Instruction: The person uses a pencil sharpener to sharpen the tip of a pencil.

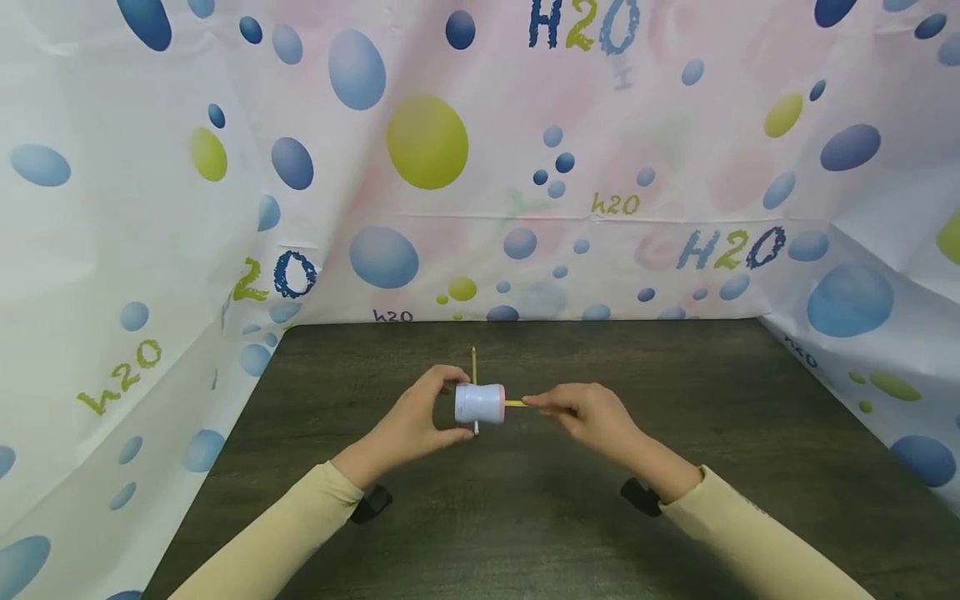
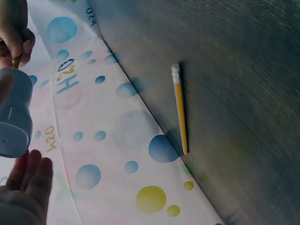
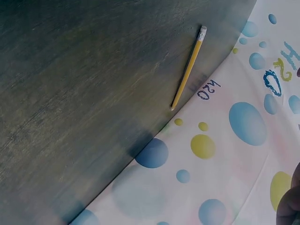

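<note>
My left hand (image 1: 416, 421) holds a light blue pencil sharpener (image 1: 478, 403) on its side above the table, thumb on the near side and fingers on the far side. My right hand (image 1: 592, 417) pinches a yellow pencil (image 1: 515, 403) whose other end is inside the sharpener's pink-rimmed end. Beneath the sharpener, a second yellow pencil (image 1: 474, 365) lies on the table, its middle hidden in the head view. The left wrist view shows that pencil (image 2: 181, 115) whole, with the sharpener (image 2: 14, 117) at the left edge. Only some right-hand fingers (image 3: 287, 204) enter the right wrist view.
The dark wooden table (image 1: 750, 417) has a white sheet (image 1: 480, 275) with blue and green dots behind it and at both sides. A small black device (image 1: 371, 504) sits at the left wrist, another black device (image 1: 640, 497) at the right.
</note>
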Demonstrator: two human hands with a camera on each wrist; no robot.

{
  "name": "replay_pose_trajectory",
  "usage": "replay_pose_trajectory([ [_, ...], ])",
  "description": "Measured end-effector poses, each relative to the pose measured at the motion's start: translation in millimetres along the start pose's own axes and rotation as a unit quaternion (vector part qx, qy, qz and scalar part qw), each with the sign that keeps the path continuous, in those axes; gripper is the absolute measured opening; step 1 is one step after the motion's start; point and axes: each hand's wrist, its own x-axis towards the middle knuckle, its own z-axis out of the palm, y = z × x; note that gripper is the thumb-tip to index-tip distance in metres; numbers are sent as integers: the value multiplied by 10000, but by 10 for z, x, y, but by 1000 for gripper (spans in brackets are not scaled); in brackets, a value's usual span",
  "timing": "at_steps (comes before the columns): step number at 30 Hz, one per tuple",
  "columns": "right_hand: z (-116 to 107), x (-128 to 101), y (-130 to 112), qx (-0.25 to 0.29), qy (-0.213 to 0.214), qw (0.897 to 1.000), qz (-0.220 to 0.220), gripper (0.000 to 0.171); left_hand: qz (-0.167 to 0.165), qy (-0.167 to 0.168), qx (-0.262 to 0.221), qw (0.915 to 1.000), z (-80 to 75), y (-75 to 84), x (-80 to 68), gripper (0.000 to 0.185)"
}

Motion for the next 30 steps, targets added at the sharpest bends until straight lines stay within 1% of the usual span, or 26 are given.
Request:
replay_pose_trajectory([
  [3, 1, 2, -3, -216, 219, 9989, -350, 33, -381, -168, -522, 9978, -39, 13, -2, 77],
  [5, 2, 2, -7, -396, 351, 9971, -542, 34, -769, -237, -895, 9927, -67, 17, 7, 72],
  [6, 3, 2, -8, -495, 414, 9960, -625, 35, -1039, -256, -1057, 9886, -82, 17, 13, 66],
  [7, 6, 2, -6, -592, 474, 9947, -689, 36, -1357, -289, -1256, 9823, -95, 14, 23, 60],
  [8, 8, 2, -7, -673, 528, 9935, -752, 36, -1676, -330, -1431, 9748, -108, 6, 35, 57],
  [10, 13, 4, -3, -795, 606, 9915, -829, 37, -2309, -542, -1760, 9554, -129, -17, 58, 68],
  [12, 22, 7, 7, -894, 663, 9899, -876, 37, -2721, -891, -1952, 9381, -142, -42, 79, 83],
  [13, 28, 6, 14, -942, 679, 9893, -886, 36, -2815, -1104, -2063, 9306, -149, -53, 86, 87],
  [15, 35, 7, 20, -1026, 700, 9881, -909, 36, -2863, -1465, -2239, 9200, -155, -75, 93, 82],
  [16, 42, 6, 18, -1076, 716, 9873, -923, 36, -2841, -1579, -2309, 9171, -161, -80, 92, 76],
  [18, 49, 8, 8, -1145, 742, 9860, -961, 36, -2828, -1627, -2482, 9121, -171, -89, 91, 64],
  [19, 50, 10, 0, -1170, 775, 9851, -991, 36, -2837, -1609, -2559, 9100, -176, -90, 89, 59],
  [22, 49, 24, -27, -1217, 858, 9835, -1026, 36, -2888, -1454, -2593, 9100, -179, -92, 85, 50],
  [25, 44, 32, -52, -1175, 849, 9848, -961, 34, -2860, -1313, -2589, 9132, -165, -96, 74, 44],
  [28, 40, 36, -77, -945, 697, 9903, -744, 32, -2610, -1103, -2584, 9235, -146, -98, 57, 38],
  [30, 32, 37, -90, -647, 476, 9957, -459, 31, -2358, -901, -2502, 9347, -136, -91, 41, 38],
])
